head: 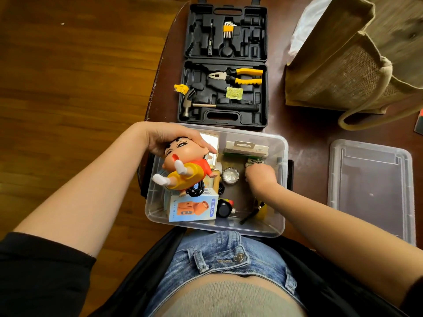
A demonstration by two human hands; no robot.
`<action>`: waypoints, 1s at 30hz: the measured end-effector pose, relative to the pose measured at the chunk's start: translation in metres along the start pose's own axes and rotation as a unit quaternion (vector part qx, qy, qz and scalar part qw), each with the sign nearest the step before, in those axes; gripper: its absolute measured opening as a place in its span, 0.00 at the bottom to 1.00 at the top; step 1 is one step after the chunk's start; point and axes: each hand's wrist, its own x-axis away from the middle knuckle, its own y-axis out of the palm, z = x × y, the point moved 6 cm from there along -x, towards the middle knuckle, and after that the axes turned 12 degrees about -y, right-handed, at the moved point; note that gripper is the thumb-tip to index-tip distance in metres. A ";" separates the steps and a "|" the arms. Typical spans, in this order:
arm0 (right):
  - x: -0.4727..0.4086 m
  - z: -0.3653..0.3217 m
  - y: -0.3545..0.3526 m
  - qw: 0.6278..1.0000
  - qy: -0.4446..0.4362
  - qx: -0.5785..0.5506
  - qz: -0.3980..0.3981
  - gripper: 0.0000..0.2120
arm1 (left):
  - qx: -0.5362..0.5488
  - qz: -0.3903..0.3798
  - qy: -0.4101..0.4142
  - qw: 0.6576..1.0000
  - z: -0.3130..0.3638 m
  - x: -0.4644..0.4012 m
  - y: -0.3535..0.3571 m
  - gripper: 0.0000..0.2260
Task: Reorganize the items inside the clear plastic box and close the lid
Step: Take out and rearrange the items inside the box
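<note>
Left hand [174,139] gripped the cartoon figure [183,167] over the clear box [280,156], right hand [261,177] was curled inside, couldn't tell on what.

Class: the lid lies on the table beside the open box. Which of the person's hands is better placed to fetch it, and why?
Probably the right hand. The lid lies on the right side of the clear box, nearer that arm. The left hand grips the cartoon figure at the box's far left.
</note>
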 end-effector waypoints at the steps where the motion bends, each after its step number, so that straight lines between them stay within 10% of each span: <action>1: -0.001 -0.001 0.000 1.000 0.003 -0.002 -0.004 0.13 | 0.000 0.004 0.000 1.000 0.000 0.000 0.000 0.21; 21: 0.008 -0.026 -0.014 0.993 -0.072 0.065 0.068 0.16 | 0.015 0.009 0.008 1.000 -0.003 -0.001 -0.001 0.20; 30: 0.013 -0.017 0.011 0.981 -0.070 0.166 -0.072 0.30 | 0.011 0.012 0.016 1.000 -0.002 -0.002 -0.002 0.20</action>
